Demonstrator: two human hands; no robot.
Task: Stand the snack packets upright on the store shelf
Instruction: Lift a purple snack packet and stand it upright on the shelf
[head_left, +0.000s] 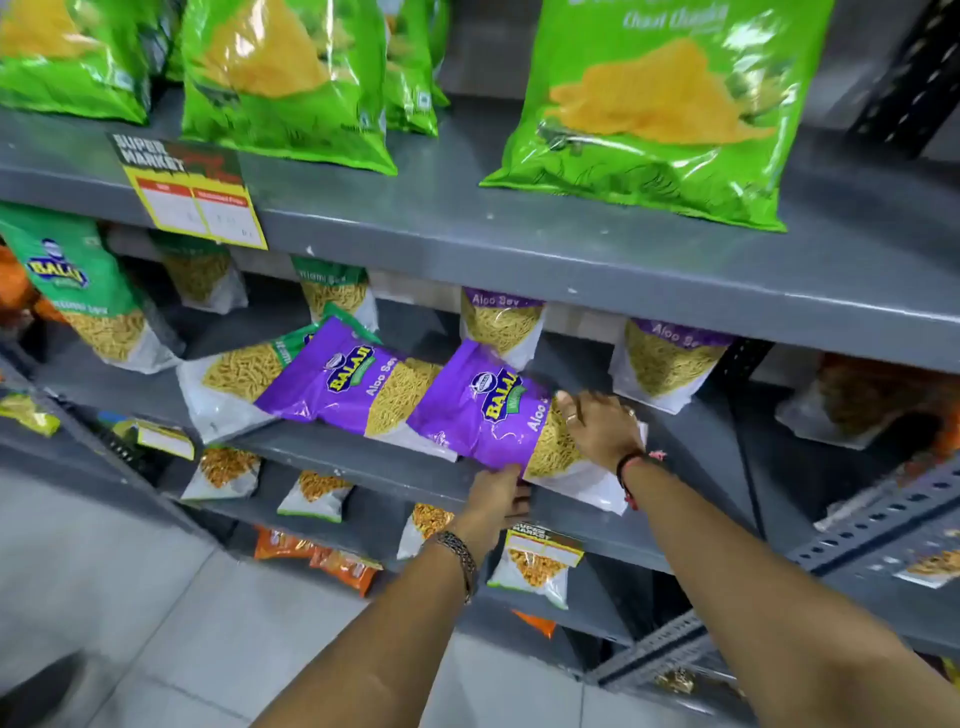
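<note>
A purple Aloo Sev packet (483, 410) lies tilted on the grey middle shelf (363, 457), its lower end over the front edge. My left hand (496, 501) grips its lower purple corner from beneath. My right hand (597, 423) lies on its clear end, fingers curled over the top edge. A second purple packet (353, 384) lies flat to the left, partly on a green packet (239, 374) that also lies flat. Two more Aloo Sev packets (501, 322) (667, 358) stand upright at the back.
Large green packets (660, 109) stand on the upper shelf, which carries a yellow price tag (192, 197). A green Balaji packet (88, 291) stands at far left. Lower shelves hold small packets (535, 571). A perforated metal upright (883, 519) rises on the right.
</note>
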